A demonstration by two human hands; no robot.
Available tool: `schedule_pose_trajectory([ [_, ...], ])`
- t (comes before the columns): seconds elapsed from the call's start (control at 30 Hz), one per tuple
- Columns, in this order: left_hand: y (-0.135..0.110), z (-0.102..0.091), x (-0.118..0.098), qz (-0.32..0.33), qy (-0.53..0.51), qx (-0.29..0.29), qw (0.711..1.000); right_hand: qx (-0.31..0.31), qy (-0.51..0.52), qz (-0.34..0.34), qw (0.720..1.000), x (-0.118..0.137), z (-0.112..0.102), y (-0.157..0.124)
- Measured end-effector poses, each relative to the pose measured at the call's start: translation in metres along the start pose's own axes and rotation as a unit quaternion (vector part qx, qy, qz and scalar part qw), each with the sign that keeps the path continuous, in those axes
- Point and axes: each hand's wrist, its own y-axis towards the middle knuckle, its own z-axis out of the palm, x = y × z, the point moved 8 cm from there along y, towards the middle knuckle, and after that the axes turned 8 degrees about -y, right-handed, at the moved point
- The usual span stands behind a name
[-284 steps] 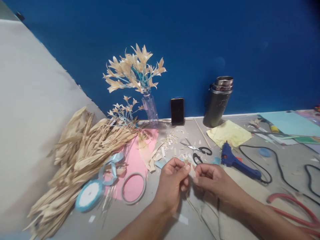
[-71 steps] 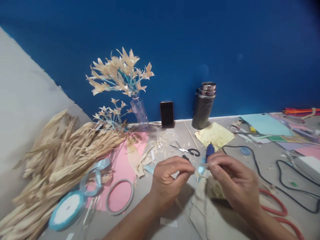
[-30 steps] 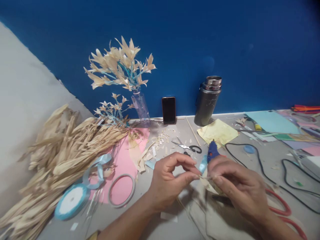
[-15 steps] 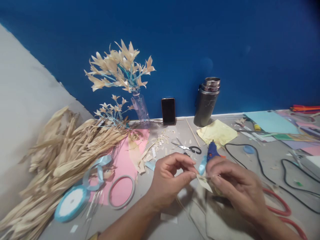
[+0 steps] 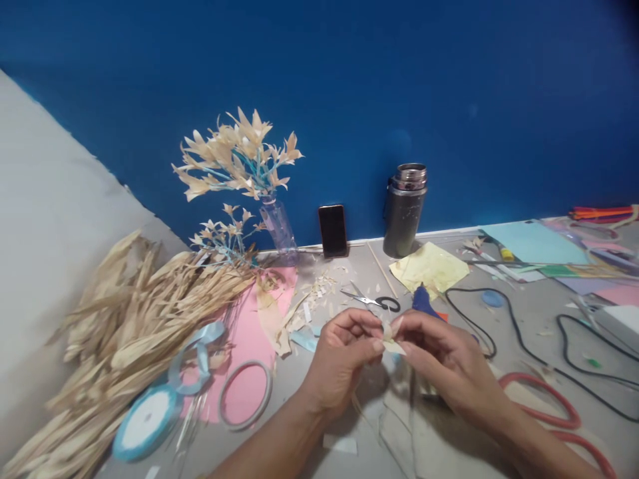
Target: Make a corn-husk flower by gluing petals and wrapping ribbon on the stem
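Note:
A small pale piece of corn husk (image 5: 393, 346) is pinched between my two hands, partly covered by the fingers. My left hand (image 5: 337, 362) grips its left side with thumb and forefinger. From the other side my right hand (image 5: 446, 356) closes its fingertips on it. Just behind my fingers lie small scissors (image 5: 367, 299) with black handles. A blue glue gun (image 5: 423, 301) is partly hidden behind my right hand. Under my right forearm are large red scissor handles (image 5: 544, 399).
Dried corn husks (image 5: 134, 332) are heaped at left, beside a light-blue ribbon spool (image 5: 147, 419) and a grey tape ring (image 5: 268, 392). A vase (image 5: 279, 229) of husk flowers, a phone (image 5: 333, 231) and a dark flask (image 5: 404, 216) stand by the wall. A black cord (image 5: 522, 339) winds at right.
My right hand has shifted left, bringing its fingertips closer to my left hand. The husk piece has turned between them. The whole view has shifted slightly.

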Motion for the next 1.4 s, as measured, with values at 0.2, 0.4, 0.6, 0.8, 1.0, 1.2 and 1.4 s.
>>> schedule_pose_trajectory([
  [0.2, 0.002, -0.001, 0.006, -0.009, -0.02, 0.005, 1.0, -0.028, -0.025, -0.007, 0.999, 0.002, 0.0, 0.003],
  [0.4, 0.001, -0.004, 0.008, 0.001, -0.034, -0.02, 0.999, -0.051, -0.043, -0.021, 0.998, 0.007, -0.001, 0.004],
  [0.6, 0.001, -0.008, 0.004, 0.045, 0.031, -0.048, 0.997, -0.064, -0.049, -0.019, 0.997, 0.008, -0.002, 0.004],
  [0.8, -0.005, -0.001, -0.013, 0.121, 0.189, -0.037, 0.974, -0.075, -0.059, -0.01, 0.995, 0.008, -0.003, 0.003],
  [1.0, -0.008, 0.002, -0.018, 0.144, 0.228, -0.03, 0.962, -0.088, -0.084, -0.04, 0.992, 0.013, -0.005, 0.002],
  [1.2, -0.005, -0.001, -0.001, 0.067, 0.156, -0.036, 0.985, -0.097, -0.097, -0.068, 0.988, 0.015, -0.005, 0.002],
  [1.4, -0.004, -0.001, 0.01, 0.046, 0.091, -0.021, 0.995, -0.083, -0.092, -0.057, 0.991, 0.015, -0.003, 0.002],
])
